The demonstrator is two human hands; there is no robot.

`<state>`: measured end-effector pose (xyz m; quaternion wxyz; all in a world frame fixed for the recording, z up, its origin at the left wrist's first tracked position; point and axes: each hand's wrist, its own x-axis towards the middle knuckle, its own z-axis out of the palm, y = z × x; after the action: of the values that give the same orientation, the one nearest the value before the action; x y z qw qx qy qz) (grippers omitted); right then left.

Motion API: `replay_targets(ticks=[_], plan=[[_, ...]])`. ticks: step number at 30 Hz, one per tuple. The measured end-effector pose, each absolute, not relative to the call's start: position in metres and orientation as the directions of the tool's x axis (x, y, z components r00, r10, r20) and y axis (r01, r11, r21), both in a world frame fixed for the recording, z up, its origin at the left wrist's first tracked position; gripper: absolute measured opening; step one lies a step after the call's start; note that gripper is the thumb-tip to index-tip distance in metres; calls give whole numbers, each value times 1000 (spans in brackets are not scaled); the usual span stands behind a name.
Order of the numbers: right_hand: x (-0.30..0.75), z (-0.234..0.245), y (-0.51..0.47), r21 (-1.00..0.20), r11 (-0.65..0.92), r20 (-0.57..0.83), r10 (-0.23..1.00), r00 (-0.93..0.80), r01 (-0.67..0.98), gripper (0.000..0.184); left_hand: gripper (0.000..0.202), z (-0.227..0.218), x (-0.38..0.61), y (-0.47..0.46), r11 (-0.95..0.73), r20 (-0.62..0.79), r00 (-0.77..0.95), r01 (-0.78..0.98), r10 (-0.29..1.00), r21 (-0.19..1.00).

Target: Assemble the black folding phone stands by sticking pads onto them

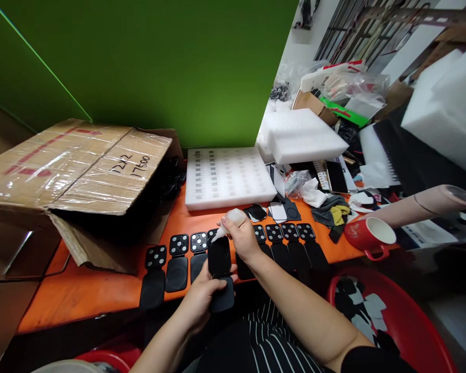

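My left hand (202, 296) grips a black hinged case part (220, 264), holding it up over the near edge of the orange table (81, 290). My right hand (244, 239) is closed round a small white squeeze bottle (233, 218), whose tip touches the top of the held part. A row of several open black case parts (177, 259) lies on the table on both sides of my hands, some with white dots on their square upper halves.
A large open cardboard box (81, 171) stands at the left. A white foam tray (227, 176) lies behind the row, more foam blocks (299, 134) at the back right. A red mug (368, 235), a cardboard tube (419, 204) and a red basin (407, 321) with black and white pieces are on the right.
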<state>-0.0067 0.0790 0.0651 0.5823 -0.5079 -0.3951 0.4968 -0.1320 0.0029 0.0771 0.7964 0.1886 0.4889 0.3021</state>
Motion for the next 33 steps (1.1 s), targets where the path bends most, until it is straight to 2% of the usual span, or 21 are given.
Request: replay_targets(ticks=[18, 30, 33], plan=[[-4, 65, 79, -992, -5, -33, 977, 210, -129, 30, 60, 75, -131, 2, 746, -664, 340, -311, 665, 589], [-2, 69, 76, -998, 50, 42, 975, 217, -31, 27, 59, 74, -131, 2, 748, -671, 331, -286, 663, 598], [0, 69, 77, -996, 55, 35, 969, 244, -76, 26, 58, 75, -132, 3, 750, -671, 336, -302, 661, 588]])
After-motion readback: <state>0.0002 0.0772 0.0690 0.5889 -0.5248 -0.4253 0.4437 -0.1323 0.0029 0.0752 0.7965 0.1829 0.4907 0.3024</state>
